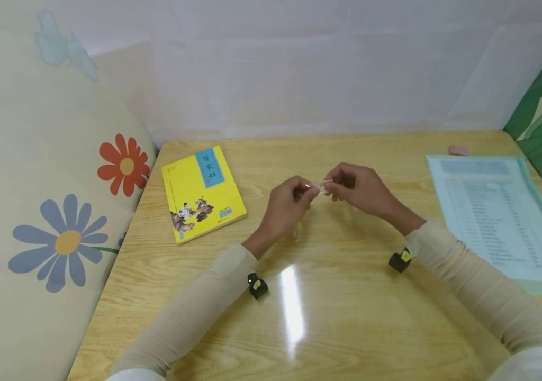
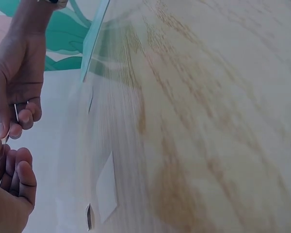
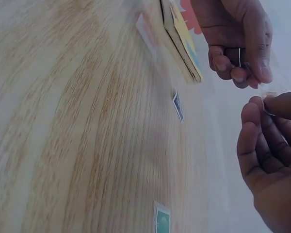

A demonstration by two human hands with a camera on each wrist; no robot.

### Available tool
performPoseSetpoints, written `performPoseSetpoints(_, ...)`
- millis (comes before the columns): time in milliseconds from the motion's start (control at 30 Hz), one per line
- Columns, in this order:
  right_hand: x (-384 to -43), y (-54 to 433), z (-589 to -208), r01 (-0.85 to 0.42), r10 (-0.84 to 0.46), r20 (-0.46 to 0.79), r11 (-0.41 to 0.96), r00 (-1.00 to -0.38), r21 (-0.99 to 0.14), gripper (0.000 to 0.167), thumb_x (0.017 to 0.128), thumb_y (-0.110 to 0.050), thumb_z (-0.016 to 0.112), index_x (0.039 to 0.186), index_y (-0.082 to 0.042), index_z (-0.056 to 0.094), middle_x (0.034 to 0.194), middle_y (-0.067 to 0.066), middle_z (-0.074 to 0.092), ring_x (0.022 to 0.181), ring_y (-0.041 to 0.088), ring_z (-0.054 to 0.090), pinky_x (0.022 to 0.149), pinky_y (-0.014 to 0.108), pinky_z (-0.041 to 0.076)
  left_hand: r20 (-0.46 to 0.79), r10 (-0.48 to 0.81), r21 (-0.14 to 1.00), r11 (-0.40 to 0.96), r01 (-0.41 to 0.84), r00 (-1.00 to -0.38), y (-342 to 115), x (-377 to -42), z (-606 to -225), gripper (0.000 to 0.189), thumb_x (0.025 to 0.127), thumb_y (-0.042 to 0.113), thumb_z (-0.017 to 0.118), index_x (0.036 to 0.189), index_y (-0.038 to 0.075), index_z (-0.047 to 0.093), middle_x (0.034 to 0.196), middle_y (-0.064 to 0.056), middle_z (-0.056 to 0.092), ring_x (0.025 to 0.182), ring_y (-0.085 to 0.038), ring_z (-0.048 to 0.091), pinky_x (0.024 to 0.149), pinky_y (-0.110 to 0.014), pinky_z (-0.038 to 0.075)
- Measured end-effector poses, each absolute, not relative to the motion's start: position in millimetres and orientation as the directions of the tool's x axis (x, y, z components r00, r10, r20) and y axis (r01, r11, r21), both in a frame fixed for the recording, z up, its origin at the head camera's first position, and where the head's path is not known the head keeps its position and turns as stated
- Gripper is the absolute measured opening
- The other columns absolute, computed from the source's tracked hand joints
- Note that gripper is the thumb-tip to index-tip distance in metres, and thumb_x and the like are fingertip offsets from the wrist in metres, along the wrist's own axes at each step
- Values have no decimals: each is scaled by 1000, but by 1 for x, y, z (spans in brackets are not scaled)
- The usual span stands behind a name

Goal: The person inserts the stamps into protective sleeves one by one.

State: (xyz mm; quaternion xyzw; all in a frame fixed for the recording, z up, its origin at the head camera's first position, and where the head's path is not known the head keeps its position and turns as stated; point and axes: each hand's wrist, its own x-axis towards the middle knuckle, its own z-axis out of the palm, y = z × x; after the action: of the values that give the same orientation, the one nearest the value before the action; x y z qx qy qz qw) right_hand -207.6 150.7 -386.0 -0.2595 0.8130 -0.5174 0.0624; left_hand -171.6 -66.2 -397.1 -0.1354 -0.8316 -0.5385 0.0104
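Above the middle of the table, my left hand and right hand meet at their fingertips. Between them they pinch a small, thin, see-through piece with pale edges, perhaps a clear plastic sleeve. Both thumbs press against bent forefingers, which cover much of the piece. In the right wrist view a reddish tint shows through the piece near the right thumb. Its exact kind is too small to tell.
A yellow book lies at left, a document in a pale green folder at right, with a pink block behind it. Below the hands, the right wrist view shows a small blue stamp-like piece and a green one.
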Motion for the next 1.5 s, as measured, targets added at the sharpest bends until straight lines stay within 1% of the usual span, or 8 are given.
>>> performPoseSetpoints(200, -208, 151, -387, -257, -502, 93, 268, -860, -928, 21, 99, -34, 66, 106, -14, 66, 94, 7, 70, 83, 33, 67, 70, 57, 54, 207, 218, 896, 349, 274, -954, -66, -171, -398, 20, 102, 25, 60, 107, 6, 65, 95, -18, 67, 74, -18, 62, 66, -31, 56)
performPoseSetpoints(367, -208, 150, -386, -228, -517, 84, 221, -852, -948, 25, 100, -30, 65, 106, -6, 63, 97, 12, 69, 83, 31, 66, 74, 54, 55, 248, 212, 891, 332, 308, -945, -65, -171, -397, 19, 102, 24, 61, 106, 6, 65, 95, -17, 67, 74, -16, 63, 65, -30, 56)
performPoseSetpoints(567, -206, 149, -384, -209, -511, 83, 195, -855, -958, 23, 101, -24, 64, 107, -2, 62, 96, 16, 68, 83, 33, 65, 71, 46, 57, 288, 186, 884, 326, 336, -939, -64, -171, -397, 17, 102, 23, 62, 103, 7, 67, 95, -17, 68, 73, -15, 63, 65, -30, 57)
performPoseSetpoints(1000, -206, 149, -385, -215, -513, 111, 147, -851, -966, 25, 101, -25, 63, 106, -1, 61, 97, 17, 67, 82, 31, 65, 76, 51, 57, 322, 189, 870, 326, 369, -928, -63, -169, -396, 15, 102, 21, 63, 103, 7, 67, 93, -8, 68, 74, -13, 63, 65, -30, 56)
performPoseSetpoints(1133, -206, 149, -387, -204, -495, 122, 114, -861, -972, 26, 101, -25, 63, 106, 0, 61, 97, 19, 67, 81, 30, 64, 76, 52, 56, 331, 188, 874, 309, 376, -925, -61, -168, -397, 16, 101, 21, 63, 103, 6, 67, 94, -12, 68, 74, -13, 63, 65, -30, 56)
performPoseSetpoints(1233, -205, 148, -388, -195, -493, 126, 91, -861, -977, 26, 101, -24, 63, 107, 1, 61, 98, 26, 65, 81, 30, 64, 77, 54, 55, 338, 186, 876, 296, 381, -923, -61, -168, -397, 16, 101, 21, 63, 104, 6, 66, 94, -15, 68, 74, -13, 62, 64, -30, 56)
performPoseSetpoints(1367, -206, 148, -388, -180, -497, 111, 92, -860, -979, 28, 101, -26, 64, 107, 1, 61, 99, 32, 62, 81, 31, 63, 78, 53, 55, 344, 167, 877, 295, 380, -924, -60, -168, -396, 15, 101, 20, 63, 105, 6, 67, 93, -12, 68, 74, -13, 61, 64, -30, 55)
performPoseSetpoints(1500, -206, 148, -388, -165, -496, 93, 103, -863, -981, 28, 101, -27, 64, 107, 1, 60, 98, 30, 62, 81, 30, 63, 79, 53, 55, 341, 144, 880, 300, 369, -929, -59, -168, -396, 15, 101, 21, 64, 104, 6, 67, 93, -11, 68, 73, -13, 61, 63, -30, 55)
